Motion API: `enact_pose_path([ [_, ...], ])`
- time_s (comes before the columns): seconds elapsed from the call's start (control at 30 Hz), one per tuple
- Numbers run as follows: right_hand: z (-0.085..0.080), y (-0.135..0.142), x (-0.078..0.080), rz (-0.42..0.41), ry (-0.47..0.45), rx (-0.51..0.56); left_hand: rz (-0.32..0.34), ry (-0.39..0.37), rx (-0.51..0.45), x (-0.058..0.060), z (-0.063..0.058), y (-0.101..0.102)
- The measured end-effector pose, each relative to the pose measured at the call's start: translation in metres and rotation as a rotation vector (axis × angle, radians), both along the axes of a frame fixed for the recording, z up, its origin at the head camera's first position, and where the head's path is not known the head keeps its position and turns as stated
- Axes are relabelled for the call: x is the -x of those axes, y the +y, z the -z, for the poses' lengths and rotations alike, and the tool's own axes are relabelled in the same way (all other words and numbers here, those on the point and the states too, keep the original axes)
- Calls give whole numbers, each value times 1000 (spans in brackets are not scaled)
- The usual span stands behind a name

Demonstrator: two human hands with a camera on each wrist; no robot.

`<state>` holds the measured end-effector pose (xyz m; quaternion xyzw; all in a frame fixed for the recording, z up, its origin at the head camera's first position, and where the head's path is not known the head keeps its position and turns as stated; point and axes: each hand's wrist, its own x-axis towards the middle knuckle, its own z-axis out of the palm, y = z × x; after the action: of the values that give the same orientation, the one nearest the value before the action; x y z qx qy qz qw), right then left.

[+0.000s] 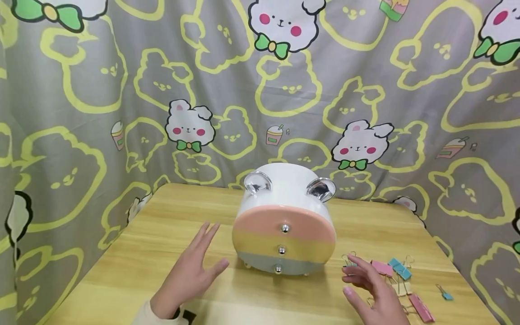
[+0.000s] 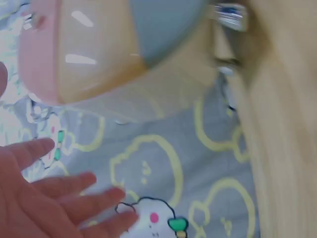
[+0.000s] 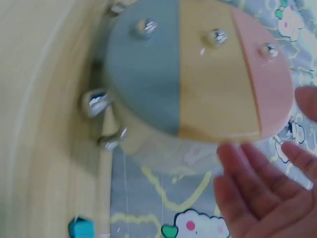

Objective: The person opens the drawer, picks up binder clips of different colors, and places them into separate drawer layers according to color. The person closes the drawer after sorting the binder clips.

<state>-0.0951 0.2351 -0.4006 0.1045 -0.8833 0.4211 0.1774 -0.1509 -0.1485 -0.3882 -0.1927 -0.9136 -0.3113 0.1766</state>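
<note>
A small white drawer box (image 1: 284, 216) with silver ears stands on the table, its front striped pink, yellow and grey with a round silver knob on each band. To its left, my left hand (image 1: 191, 271) is held with fingers extended, apart from the box. My right hand (image 1: 375, 289) is on the other side, fingers loosely bent and holding nothing. In the left wrist view the left hand (image 2: 64, 198) has its fingers spread beside the box (image 2: 99, 49). The right wrist view has the right hand (image 3: 267, 188) near the box's side; whether it touches cannot be told.
Several binder clips lie right of the box, among them a pink clip (image 1: 421, 308), a blue clip (image 1: 400, 269) and a small teal clip (image 1: 446, 295). The wooden table (image 1: 162, 216) meets a grey patterned curtain (image 1: 231, 90) at the back and sides.
</note>
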Motion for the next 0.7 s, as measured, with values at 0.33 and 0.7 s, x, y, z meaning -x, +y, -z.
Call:
enact_pose_path([
  [0.33,-11,-8,23,-565,36,323,231,17,-239,18,-18,15],
  [0.7,-22,-41,45,-730,19,378,234,-24,-263,25,-21,28],
])
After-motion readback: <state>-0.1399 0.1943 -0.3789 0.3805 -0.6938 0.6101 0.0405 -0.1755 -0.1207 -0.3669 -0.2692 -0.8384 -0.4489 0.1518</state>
